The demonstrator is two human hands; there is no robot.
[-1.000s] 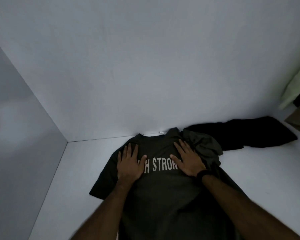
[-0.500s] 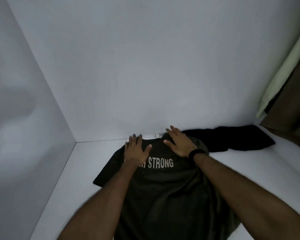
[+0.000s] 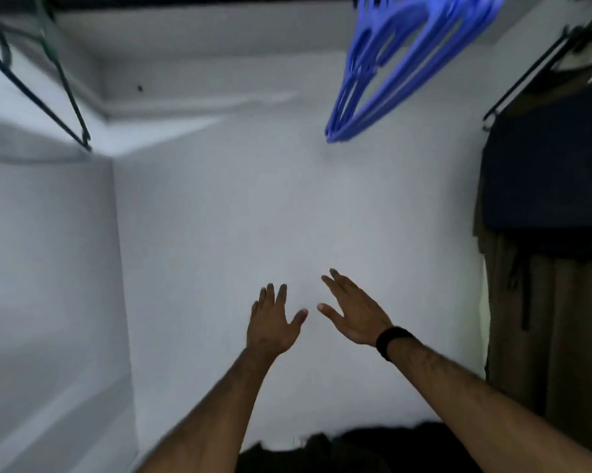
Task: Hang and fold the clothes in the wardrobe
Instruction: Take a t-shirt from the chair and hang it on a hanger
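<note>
Dark clothes [image 3: 339, 448] heaped at the bottom edge, below the blue hangers [image 3: 400, 63] and touched by neither hand. Left hand [image 3: 274, 324] and right hand [image 3: 356, 312] raised under the blue hangers, fingers straight and spread, grasping nothing. Probably the hanging step: reaching for a hanger. Next calls for lifting the right hand higher, closing on one hanger, unhooking it. More garments [image 3: 547, 233] hung right of the blue hangers.

plain white back wall [image 3: 253, 206] meets a white side wall [image 3: 41, 250] — dim, bluish light
</note>
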